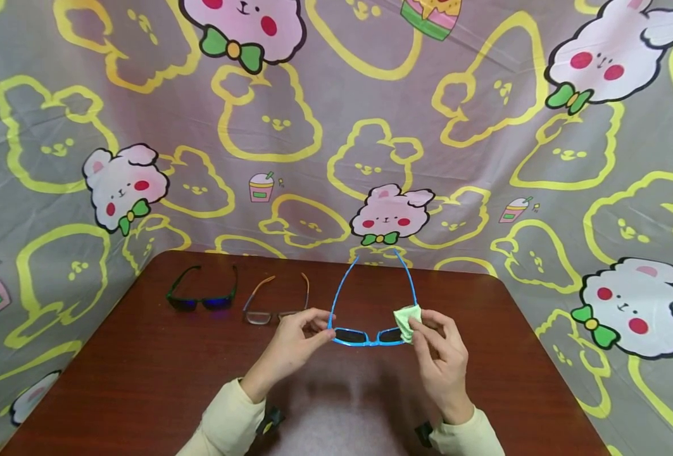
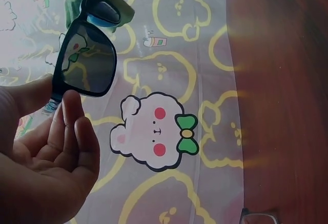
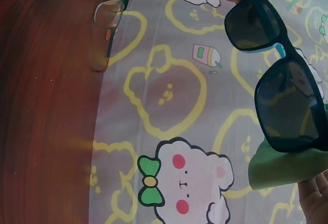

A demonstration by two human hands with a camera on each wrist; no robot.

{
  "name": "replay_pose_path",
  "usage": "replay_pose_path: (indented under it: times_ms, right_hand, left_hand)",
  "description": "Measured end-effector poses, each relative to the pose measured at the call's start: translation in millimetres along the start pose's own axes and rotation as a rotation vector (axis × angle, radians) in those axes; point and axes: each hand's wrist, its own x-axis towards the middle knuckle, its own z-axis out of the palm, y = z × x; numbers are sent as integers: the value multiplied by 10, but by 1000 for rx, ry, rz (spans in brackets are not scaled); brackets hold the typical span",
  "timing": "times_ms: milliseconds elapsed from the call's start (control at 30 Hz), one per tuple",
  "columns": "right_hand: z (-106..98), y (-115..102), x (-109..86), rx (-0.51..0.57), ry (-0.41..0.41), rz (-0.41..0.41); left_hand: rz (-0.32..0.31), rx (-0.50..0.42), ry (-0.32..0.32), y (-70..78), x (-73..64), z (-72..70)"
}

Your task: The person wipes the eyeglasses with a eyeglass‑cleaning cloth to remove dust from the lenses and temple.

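Blue-framed sunglasses [image 1: 370, 342] with dark lenses are held up above the table, their temples spread and pointing away. My left hand [image 1: 294, 345] pinches the left end of the frame near the hinge between thumb and fingers. At the right end, my right hand [image 1: 443, 354] grips a light green cloth [image 1: 407, 322] folded over the corner of the frame and the edge of the right lens. In the left wrist view, the near lens [image 2: 91, 60] is uncovered. The right wrist view has the green cloth [image 3: 287, 167] under the lower lens.
Two more pairs stand on the brown table [image 1: 142, 367] at the back left: dark sunglasses [image 1: 202, 304] with bluish lenses and clear eyeglasses [image 1: 259, 317] with orange temple tips. A patterned cloth curtain [image 1: 302, 190] hangs along the table's back and sides.
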Motion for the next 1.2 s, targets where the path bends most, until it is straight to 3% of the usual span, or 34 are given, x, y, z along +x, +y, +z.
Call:
replay_pose_path:
  times_ms: [133,333,533,700,833,967,1200]
  right_hand:
    - [3,-56,33,-56,3,39]
    - [24,-119,53,15,36,172]
    - [38,-192,87,-74,80,310]
    - [20,-171,74,-188,12,461]
    - [6,-8,-29,-247,-46,473]
    - [6,117,-126,-267,-62,449]
    - [20,141,-168,-308,-68,476]
  left_hand:
    - [37,21,26,-80,3,14]
    - [144,79,118,-358,43,59]
    - [265,89,145,-394,43,42]
    - [283,114,148,-382,35,32]
    - [285,156,176,-382,27,34]
    - [339,266,203,-392,23,40]
    - [404,316,156,-406,4,37]
